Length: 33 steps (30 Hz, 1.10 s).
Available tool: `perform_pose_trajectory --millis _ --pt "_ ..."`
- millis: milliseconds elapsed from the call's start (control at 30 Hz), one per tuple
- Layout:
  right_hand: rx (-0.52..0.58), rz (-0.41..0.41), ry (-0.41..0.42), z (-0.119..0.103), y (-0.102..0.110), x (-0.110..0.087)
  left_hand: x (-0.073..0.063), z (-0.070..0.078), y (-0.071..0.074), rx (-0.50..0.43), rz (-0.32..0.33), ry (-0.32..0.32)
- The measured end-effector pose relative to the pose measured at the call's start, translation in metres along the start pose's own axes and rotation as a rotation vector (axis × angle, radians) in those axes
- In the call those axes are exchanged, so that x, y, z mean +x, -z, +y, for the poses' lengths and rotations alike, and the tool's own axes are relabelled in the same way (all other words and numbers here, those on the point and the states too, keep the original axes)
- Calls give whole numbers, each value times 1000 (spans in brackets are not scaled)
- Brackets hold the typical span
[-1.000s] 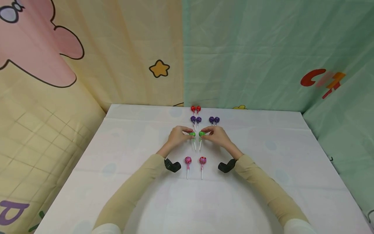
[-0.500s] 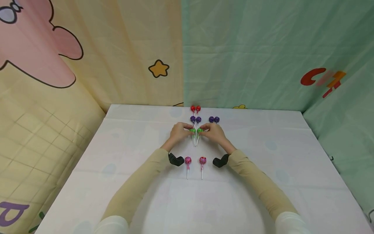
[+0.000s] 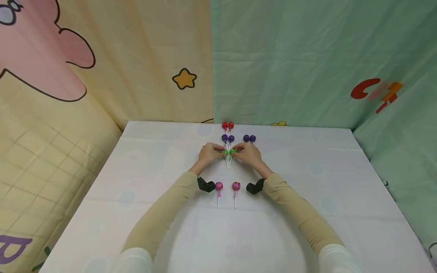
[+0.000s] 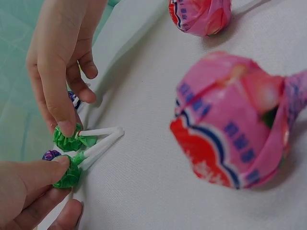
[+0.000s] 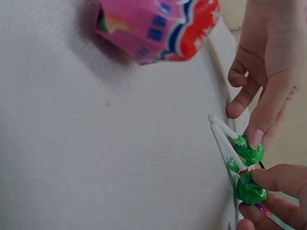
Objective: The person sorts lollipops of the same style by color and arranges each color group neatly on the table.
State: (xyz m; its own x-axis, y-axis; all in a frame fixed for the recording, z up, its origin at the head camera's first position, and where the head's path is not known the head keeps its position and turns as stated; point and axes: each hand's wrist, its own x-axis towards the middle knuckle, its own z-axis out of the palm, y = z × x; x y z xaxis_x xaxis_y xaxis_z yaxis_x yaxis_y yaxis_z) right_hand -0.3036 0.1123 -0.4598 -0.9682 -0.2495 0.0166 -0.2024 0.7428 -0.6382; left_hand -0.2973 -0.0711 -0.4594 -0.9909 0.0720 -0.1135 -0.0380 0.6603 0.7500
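Observation:
Near the middle of the table, my left hand (image 3: 209, 154) pinches a green-wrapped lollipop (image 4: 69, 176) by its head between thumb and fingers. Facing it, my right hand (image 3: 250, 154) pinches a second green lollipop (image 5: 251, 190) the same way. Both heads are close together, and their white sticks (image 4: 103, 143) converge to a point toward me, forming a narrow V. Just beyond lie two purple lollipops (image 3: 224, 138), and behind those two red lollipops (image 3: 224, 125), also in V shapes. Fingers partly cover the green heads.
Two pink lollipops (image 3: 236, 186) lie apart on the white table (image 3: 218, 235), nearer to me, between my wrists. Another purple pair (image 3: 246, 138) lies beyond my right hand, its sticks mostly hidden. Curtains (image 3: 290, 68) hang behind the table's far edge.
Both hands have moved slightly away from me. The right green lollipop has shifted left toward the other one, and their stick ends, apart before, now meet.

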Motion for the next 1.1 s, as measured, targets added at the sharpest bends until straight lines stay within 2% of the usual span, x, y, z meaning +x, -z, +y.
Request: perform_pose_trajectory --millis 400,800,1100 --pt "36 -25 -9 -3 2 0 -3 2 1 -54 -14 8" --pt "45 -42 -2 0 2 -3 -3 1 -2 -61 -10 1" --pt "44 -24 17 3 3 -7 -6 1 0 -52 -6 -18"
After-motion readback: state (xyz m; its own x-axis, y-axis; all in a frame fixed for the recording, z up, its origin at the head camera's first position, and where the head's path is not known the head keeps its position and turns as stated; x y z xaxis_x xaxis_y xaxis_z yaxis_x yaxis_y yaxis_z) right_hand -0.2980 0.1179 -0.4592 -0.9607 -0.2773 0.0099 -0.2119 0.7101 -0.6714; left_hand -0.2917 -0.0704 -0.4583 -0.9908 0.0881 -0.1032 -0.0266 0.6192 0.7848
